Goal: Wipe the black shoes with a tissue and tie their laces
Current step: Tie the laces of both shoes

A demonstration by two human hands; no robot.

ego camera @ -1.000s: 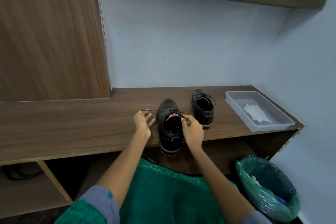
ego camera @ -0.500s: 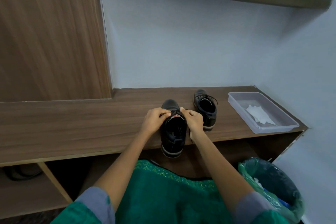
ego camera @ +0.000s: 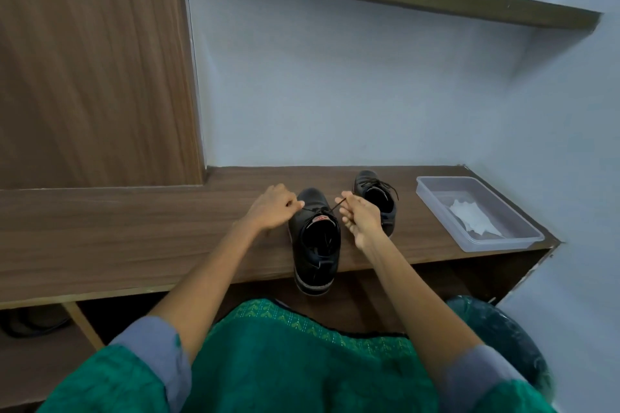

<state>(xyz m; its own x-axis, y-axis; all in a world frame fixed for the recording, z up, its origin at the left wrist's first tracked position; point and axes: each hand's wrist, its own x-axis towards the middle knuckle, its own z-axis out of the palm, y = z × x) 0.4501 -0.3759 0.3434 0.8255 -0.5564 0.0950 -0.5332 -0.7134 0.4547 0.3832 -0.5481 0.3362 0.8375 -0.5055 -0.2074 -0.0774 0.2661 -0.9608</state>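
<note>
A black shoe (ego camera: 315,245) stands on the wooden shelf (ego camera: 134,238), its heel hanging over the front edge. My left hand (ego camera: 273,209) pinches one end of its lace (ego camera: 318,209) at the shoe's left side. On the right side, my right hand (ego camera: 360,216) grips the other end, and the lace runs taut up to my fingers. A second black shoe (ego camera: 377,198) with a tied bow sits just behind my right hand. A white tissue (ego camera: 473,218) lies in the clear tray (ego camera: 530,235) at the right.
A bin lined with a green bag (ego camera: 503,339) stands on the floor below the shelf's right end. A wooden panel (ego camera: 90,60) rises at the left and white walls close the back and right. A lower shelf (ego camera: 37,355) sits at the bottom left.
Both hands were together over the shoe's tongue half a second ago. They have moved apart sideways, pulling the lace ends outward. The head camera has shifted slightly.
</note>
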